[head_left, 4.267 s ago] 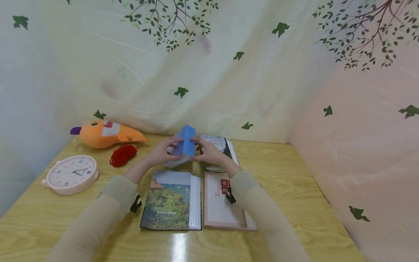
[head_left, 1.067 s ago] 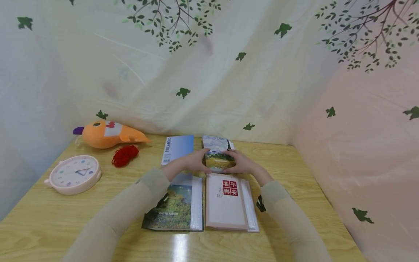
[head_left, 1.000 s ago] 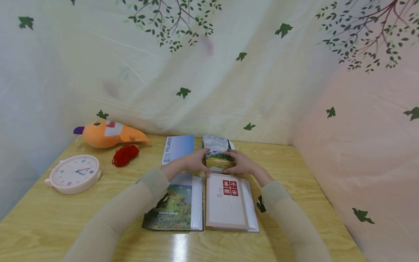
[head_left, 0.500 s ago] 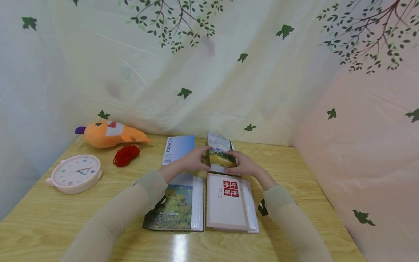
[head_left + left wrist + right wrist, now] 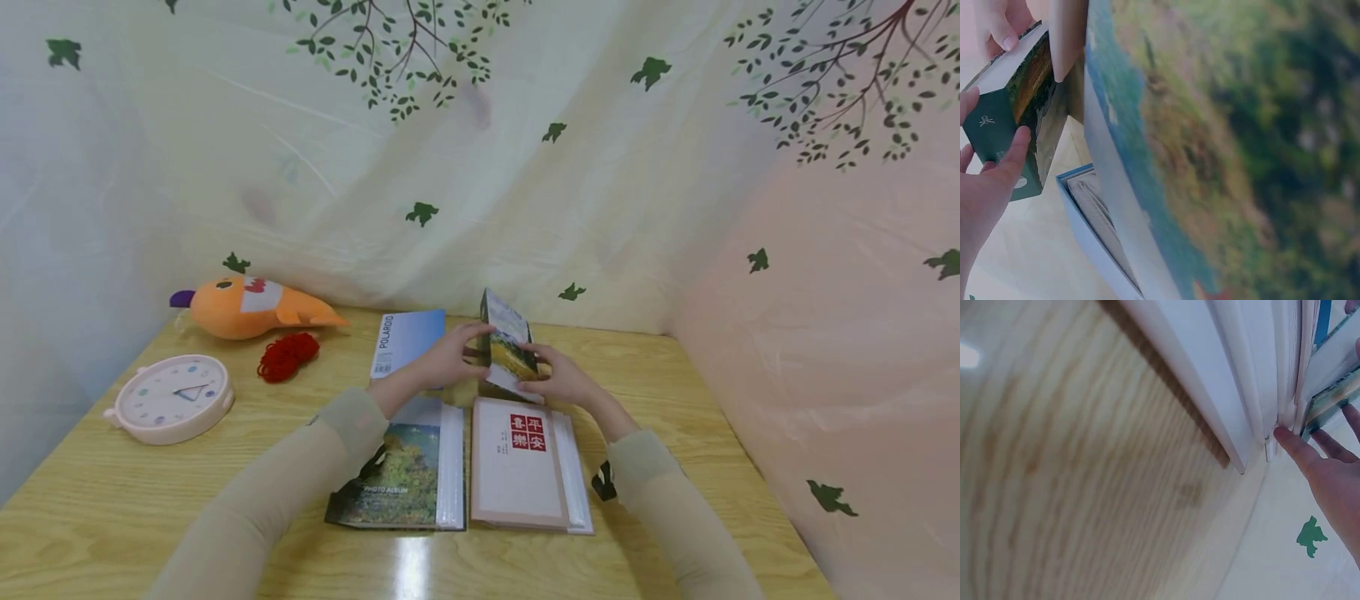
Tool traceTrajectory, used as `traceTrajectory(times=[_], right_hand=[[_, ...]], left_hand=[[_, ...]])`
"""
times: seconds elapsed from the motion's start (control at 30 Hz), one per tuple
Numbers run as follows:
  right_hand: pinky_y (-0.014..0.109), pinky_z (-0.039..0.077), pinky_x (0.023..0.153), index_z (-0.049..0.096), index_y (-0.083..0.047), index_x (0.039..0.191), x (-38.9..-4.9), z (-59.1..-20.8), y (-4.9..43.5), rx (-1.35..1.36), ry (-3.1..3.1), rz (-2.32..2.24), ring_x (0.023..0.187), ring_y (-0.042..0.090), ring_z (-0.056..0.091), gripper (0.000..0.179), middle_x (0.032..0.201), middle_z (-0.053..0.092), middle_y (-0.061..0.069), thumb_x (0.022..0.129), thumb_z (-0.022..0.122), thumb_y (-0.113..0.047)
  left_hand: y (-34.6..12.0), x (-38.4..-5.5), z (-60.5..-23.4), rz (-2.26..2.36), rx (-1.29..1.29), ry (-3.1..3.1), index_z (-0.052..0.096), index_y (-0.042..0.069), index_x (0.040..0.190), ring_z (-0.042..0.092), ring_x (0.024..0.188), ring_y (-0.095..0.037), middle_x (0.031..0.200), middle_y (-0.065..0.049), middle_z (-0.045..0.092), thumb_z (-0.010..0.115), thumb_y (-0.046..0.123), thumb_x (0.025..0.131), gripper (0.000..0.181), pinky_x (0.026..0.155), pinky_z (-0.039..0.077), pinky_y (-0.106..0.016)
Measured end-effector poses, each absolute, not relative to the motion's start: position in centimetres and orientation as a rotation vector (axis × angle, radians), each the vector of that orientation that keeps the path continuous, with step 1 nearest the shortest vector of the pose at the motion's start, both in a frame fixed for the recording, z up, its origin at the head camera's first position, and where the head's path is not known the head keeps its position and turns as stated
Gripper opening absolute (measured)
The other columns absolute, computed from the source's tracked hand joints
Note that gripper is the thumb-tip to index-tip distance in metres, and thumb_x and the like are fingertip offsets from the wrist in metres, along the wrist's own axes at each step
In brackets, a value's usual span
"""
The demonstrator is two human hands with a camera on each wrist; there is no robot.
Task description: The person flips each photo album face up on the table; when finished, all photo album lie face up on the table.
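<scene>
At the back of the group, both hands hold a thick photo album (image 5: pixel 512 354) with a landscape painting cover, tilted with its left side raised. My left hand (image 5: pixel 444 360) grips the green spine (image 5: pixel 991 128), thumb and fingers spread along it. My right hand (image 5: pixel 566 379) holds the opposite, page side; in the right wrist view the right hand (image 5: pixel 1335 481) has its fingers at the album's edge. Right below lies a pale pink album (image 5: pixel 517 475) with red square characters. A garden-painting album (image 5: pixel 397 479) and a blue POLAROID album (image 5: pixel 412 337) lie to the left.
A pink clock (image 5: pixel 172 398), a bundle of red yarn (image 5: pixel 288 357) and an orange plush toy (image 5: pixel 247 308) with a purple beak sit on the left of the wooden table (image 5: pixel 675 433). A leaf-printed curtain (image 5: pixel 487 250) hangs behind.
Earlier both hands held the blue album, which now lies flat at the back left. They moved right to the landscape album, which has since tilted up from lying flat, its left side rising.
</scene>
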State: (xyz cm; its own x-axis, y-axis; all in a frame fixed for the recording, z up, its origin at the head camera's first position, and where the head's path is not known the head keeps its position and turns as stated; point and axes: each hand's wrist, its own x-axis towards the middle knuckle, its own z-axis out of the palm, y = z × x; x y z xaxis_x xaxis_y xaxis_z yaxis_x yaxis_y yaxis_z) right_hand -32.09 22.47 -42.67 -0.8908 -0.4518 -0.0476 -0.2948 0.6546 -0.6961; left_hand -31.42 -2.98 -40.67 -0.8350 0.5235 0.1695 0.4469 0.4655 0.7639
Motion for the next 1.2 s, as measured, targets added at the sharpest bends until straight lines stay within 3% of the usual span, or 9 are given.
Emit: traceTrajectory(times=[0.1,0.3,0.47,0.77,0.97,1.2], right_hand=[[0.052,0.039,0.103,0.033,-0.018,0.147,-31.8,-42.8,22.6,-0.585,2.61,-1.128,0.134,0.041,0.034,0.078,0.148,0.032,0.018,0.081,0.074,-0.032],[0.059,0.032,0.105,0.03,-0.02,0.148,-31.4,-42.5,22.6,-0.572,2.524,-1.238,0.136,0.044,0.029,0.077,0.153,0.025,0.017,0.084,0.072,-0.029],[0.059,0.029,0.107,0.024,-0.01,0.15,-30.6,-41.3,22.0,-0.699,2.465,-1.344,0.134,0.046,0.031,0.079,0.153,0.024,0.019,0.086,0.07,-0.018],[0.051,0.047,0.093,0.025,-0.02,0.149,-30.0,-40.0,22.0,-0.741,2.486,-1.331,0.121,0.044,0.047,0.079,0.148,0.033,0.019,0.085,0.071,-0.014],[0.043,0.055,0.083,0.027,-0.014,0.148,-28.8,-38.2,22.0,-0.66,2.513,-1.388,0.12,0.043,0.048,0.076,0.146,0.036,0.02,0.085,0.069,-0.012],[0.044,0.056,0.079,0.02,-0.022,0.15,-28.7,-37.9,22.4,-0.609,2.46,-1.499,0.121,0.047,0.044,0.079,0.148,0.027,0.023,0.088,0.066,-0.011]], left_hand=[[-2.7,-31.4,-40.6,1.39,0.865,2.571,0.034,0.013,0.146,0.055,0.115,-0.035,0.152,-0.016,0.023,0.075,0.016,0.08,0.078,0.09,0.052,-0.034],[-2.0,-31.1,-40.1,1.51,0.768,2.49,0.028,0.013,0.148,0.056,0.114,-0.031,0.151,-0.013,0.025,0.075,0.017,0.081,0.082,0.088,0.053,-0.029],[-1.6,-31.0,-39.7,1.584,0.748,2.434,0.031,0.009,0.145,0.057,0.113,-0.028,0.148,-0.014,0.028,0.075,0.014,0.081,0.078,0.086,0.053,-0.026],[-1.2,-31.0,-38.9,1.603,0.776,2.415,0.038,0.009,0.143,0.057,0.112,-0.028,0.144,-0.015,0.032,0.076,0.012,0.08,0.073,0.086,0.053,-0.026],[-0.4,-31.1,-38.7,1.578,0.81,2.437,0.041,0.007,0.141,0.056,0.116,-0.027,0.144,-0.013,0.034,0.076,0.015,0.08,0.071,0.094,0.05,-0.035],[0.4,-31.5,-39.0,1.642,0.768,2.368,0.039,0.005,0.142,0.054,0.119,-0.03,0.141,-0.017,0.04,0.077,0.018,0.08,0.074,0.099,0.046,-0.041]])
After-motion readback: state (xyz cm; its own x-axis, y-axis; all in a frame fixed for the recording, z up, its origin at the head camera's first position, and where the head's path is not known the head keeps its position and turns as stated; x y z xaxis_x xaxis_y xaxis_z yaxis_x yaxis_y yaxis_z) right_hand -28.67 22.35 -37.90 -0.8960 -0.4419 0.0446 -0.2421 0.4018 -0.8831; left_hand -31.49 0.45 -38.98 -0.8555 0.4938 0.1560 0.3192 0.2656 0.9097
